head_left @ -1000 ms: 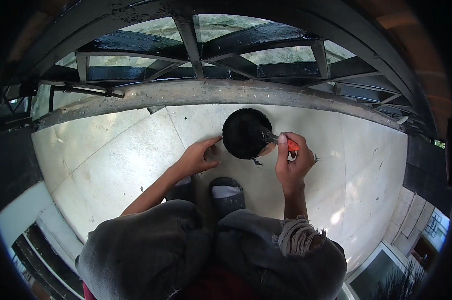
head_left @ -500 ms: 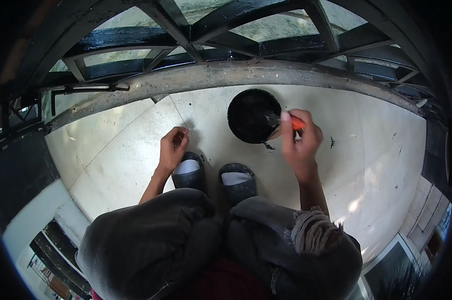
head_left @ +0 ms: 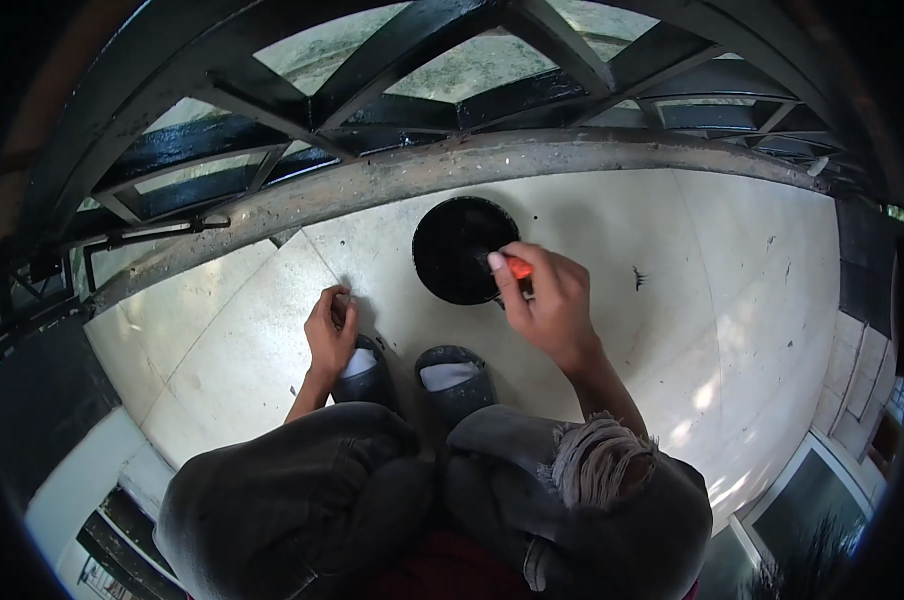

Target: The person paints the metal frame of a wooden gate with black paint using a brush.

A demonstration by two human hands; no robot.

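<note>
My right hand (head_left: 552, 300) is closed around the orange handle of a paintbrush (head_left: 518, 267). The brush's far end reaches into the black bucket (head_left: 420, 255), where it is blurred and hard to make out against the dark inside. The bucket stands on the pale floor in front of my feet, its rim and inside all black. My left hand (head_left: 329, 330) hangs above my left sandal with its fingers curled together, and I see nothing held in it.
A black metal gate (head_left: 372, 95) with crossed bars rises beyond a raised grey sill (head_left: 532, 150). Dark sandals (head_left: 460, 395) are on my feet near the bucket. A black splatter (head_left: 639, 278) marks the pale tiled floor (head_left: 762, 320) at the right.
My right hand and the paintbrush have moved left and slightly down, the brush end now being inside the bucket. The whole view has shifted somewhat. My left hand's fingers are curled more tightly.
</note>
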